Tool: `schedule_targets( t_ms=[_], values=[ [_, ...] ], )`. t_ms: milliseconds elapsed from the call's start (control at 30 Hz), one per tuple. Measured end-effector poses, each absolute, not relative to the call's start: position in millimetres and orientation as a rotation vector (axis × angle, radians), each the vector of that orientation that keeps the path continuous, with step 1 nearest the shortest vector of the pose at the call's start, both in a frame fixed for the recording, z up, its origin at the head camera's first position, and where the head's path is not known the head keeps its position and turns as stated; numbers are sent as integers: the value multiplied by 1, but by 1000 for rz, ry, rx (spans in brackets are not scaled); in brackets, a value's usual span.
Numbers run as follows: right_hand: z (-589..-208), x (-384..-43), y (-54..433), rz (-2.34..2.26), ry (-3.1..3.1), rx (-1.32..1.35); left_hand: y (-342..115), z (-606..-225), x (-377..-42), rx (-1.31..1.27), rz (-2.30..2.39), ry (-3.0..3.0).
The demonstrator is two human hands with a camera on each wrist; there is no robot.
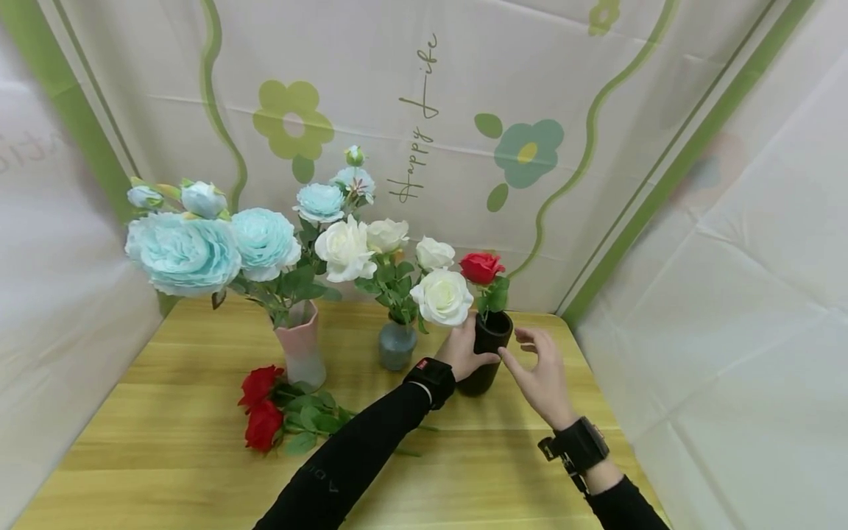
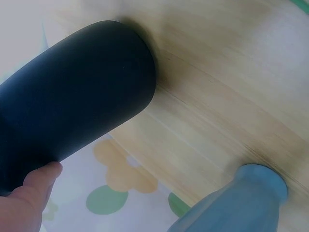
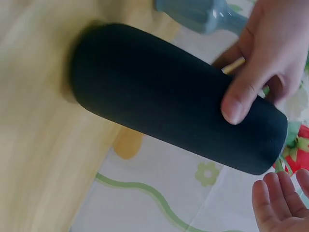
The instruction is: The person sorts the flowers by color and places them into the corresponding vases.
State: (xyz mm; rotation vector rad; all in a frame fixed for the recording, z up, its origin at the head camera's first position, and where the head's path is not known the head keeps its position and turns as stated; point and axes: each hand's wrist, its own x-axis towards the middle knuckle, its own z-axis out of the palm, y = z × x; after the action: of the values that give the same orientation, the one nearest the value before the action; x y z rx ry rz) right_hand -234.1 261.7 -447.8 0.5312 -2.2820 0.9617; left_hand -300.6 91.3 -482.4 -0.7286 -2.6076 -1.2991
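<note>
A tall black vase (image 1: 482,380) stands on the table with one red rose (image 1: 481,268) upright in it. My left hand (image 1: 458,350) holds the vase from its left side, the thumb across the front below the rim. In the right wrist view, the left hand (image 3: 268,58) shows wrapped about the vase's upper part. To the right of the vase is my right hand (image 1: 545,379), its fingers loosely bent and holding nothing. The right wrist view shows this right hand (image 3: 285,203) close to the vase's mouth and the rose. The rose's lower stem is hidden inside the vase.
Left of the black vase stands a small grey-blue vase (image 1: 397,347) of white roses (image 1: 442,297). Farther left, a pink-and-white vase (image 1: 301,350) bears large light-blue flowers (image 1: 185,254). Two red roses (image 1: 263,425) lie in front of it, stems reaching under the left forearm. Fabric walls enclose the table.
</note>
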Motion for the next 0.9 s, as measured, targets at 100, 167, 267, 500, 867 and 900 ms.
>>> schedule_targets(
  t_ms=[100,167,267,500,867,900],
  values=[
    [-457,-224,262,929,-2278,565,91,-483,-299,-745,-1316,-2588],
    [-464,-218,263,910,-2273,592,91,-483,-299,-758,-1320,-2572],
    [-478,-210,264,870,-2279,645,91,-481,-299,-759,-1313,-2576],
    [-509,-190,258,795,-2561,884,89,-474,-302,-784,-1265,-2588],
    [-532,-182,206,402,-2564,1302,88,-476,-303,-776,-1220,-2620],
    [-533,-182,201,384,-2533,1344,88,-476,-303,-776,-1225,-2625]
  ],
)
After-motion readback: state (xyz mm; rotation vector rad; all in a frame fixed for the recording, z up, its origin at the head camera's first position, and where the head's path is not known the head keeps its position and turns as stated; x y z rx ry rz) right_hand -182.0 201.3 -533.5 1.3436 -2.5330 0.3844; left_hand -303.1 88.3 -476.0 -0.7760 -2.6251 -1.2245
